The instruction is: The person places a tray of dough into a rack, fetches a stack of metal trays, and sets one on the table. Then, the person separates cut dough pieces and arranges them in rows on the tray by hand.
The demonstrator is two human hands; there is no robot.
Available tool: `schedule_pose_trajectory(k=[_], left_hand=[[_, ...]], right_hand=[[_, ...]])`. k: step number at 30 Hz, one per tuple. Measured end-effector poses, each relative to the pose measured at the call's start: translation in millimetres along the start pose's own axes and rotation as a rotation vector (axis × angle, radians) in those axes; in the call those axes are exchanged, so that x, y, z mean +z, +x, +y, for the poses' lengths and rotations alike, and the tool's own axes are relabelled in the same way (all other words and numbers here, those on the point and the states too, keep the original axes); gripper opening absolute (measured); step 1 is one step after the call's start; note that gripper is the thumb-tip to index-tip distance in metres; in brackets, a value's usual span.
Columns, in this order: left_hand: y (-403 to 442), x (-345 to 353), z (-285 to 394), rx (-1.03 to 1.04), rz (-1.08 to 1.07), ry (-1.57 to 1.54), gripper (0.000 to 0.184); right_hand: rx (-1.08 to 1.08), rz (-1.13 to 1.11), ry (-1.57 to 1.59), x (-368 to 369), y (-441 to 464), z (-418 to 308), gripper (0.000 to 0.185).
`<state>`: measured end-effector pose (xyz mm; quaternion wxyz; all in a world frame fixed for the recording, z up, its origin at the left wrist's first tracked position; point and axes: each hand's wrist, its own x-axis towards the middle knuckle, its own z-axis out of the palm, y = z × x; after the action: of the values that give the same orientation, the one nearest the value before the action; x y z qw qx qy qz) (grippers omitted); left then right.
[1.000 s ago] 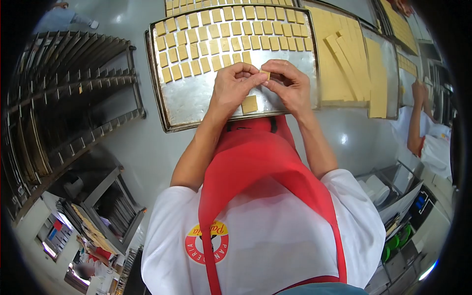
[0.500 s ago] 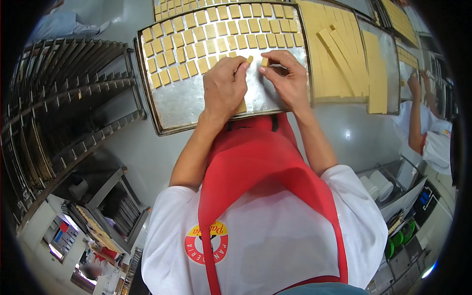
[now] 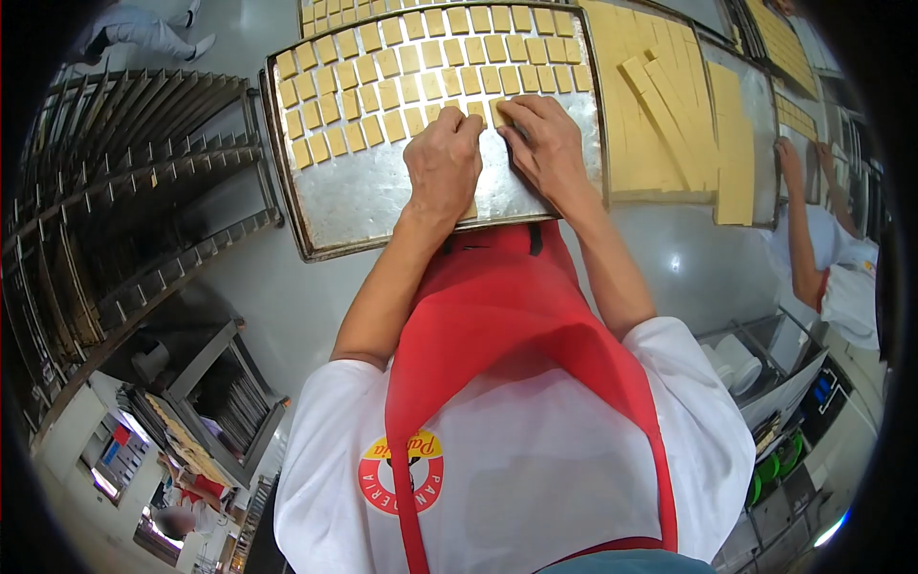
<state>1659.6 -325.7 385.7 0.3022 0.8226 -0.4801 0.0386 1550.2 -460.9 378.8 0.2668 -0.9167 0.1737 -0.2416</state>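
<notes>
Rows of small yellow rectangular pieces (image 3: 385, 94) lie on a metal tray (image 3: 354, 206) in front of me. My left hand (image 3: 446, 165) is closed at the right end of the lowest row, its fingertips on a yellow piece (image 3: 476, 112). Just right of it, my right hand (image 3: 545, 148) pinches another yellow piece (image 3: 497, 113) down at the tray surface. A further piece (image 3: 470, 210) is partly hidden behind my left wrist near the tray's front edge.
Right of the tray lies a cut yellow sheet (image 3: 660, 124) with loose strips on top. A co-worker's arms (image 3: 798, 201) reach in at the far right. Tray racks (image 3: 143, 191) stand at left. Another person's legs (image 3: 153, 33) show at upper left.
My hands first parted, each with a small piece, and then lowered them to the end of the lowest row. The tray shifted slightly left. The person at upper left has moved.
</notes>
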Motion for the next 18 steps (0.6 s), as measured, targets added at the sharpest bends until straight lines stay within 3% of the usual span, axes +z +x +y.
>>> schedule_pose_trajectory(k=[7, 12, 15, 16, 18], left_hand=[[-1.8, 7.4, -4.9, -0.011, 0.043, -0.023, 0.005], [-8.7, -16.3, -12.1, -0.184, -0.056, -0.170, 0.013], [-20.8, -27.1, -31.3, -0.202, 0.076, -0.243, 0.015], [-23.7, -32.8, -35.2, -0.201, 0.078, -0.245, 0.015], [-29.7, -45.6, -40.2, -0.283, 0.025, -0.208, 0.016]], right_hand=[[0.016, -0.004, -0.006, 0.6, 3.1, -4.1, 0.027], [0.040, -0.079, 0.014, -23.8, -5.2, -29.8, 0.041], [-0.190, -0.454, 0.145, -29.8, -16.3, -43.1, 0.064], [-0.191, -0.454, 0.142, -29.6, -18.1, -50.8, 0.064], [-0.182, -0.714, 0.093, -26.2, -19.0, -67.8, 0.068]])
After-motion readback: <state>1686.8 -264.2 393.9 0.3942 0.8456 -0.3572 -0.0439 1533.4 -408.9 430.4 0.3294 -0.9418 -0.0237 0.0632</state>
